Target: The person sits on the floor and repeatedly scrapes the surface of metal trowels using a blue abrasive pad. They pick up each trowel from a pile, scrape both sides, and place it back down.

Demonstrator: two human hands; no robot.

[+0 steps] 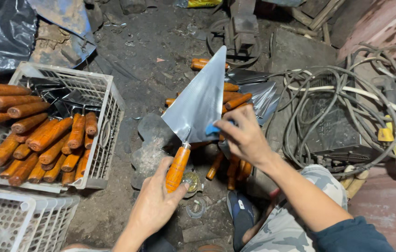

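Observation:
My left hand (156, 200) grips the orange wooden handle of a trowel (200, 102), holding it up with its shiny triangular steel blade pointing away from me. My right hand (242, 135) rests at the blade's lower right edge and pinches a small blue piece, perhaps cloth or a sticker (213, 128), against the metal. Behind the blade lies a pile of similar trowels (240, 95) with orange handles on the dark floor.
A white plastic crate (104, 100) at the left holds several orange-handled trowels. Another white crate (16, 219) sits at the lower left. Tangled cables (338, 93) and a dark machine lie at the right. My camouflage-trousered knee (310, 186) is below.

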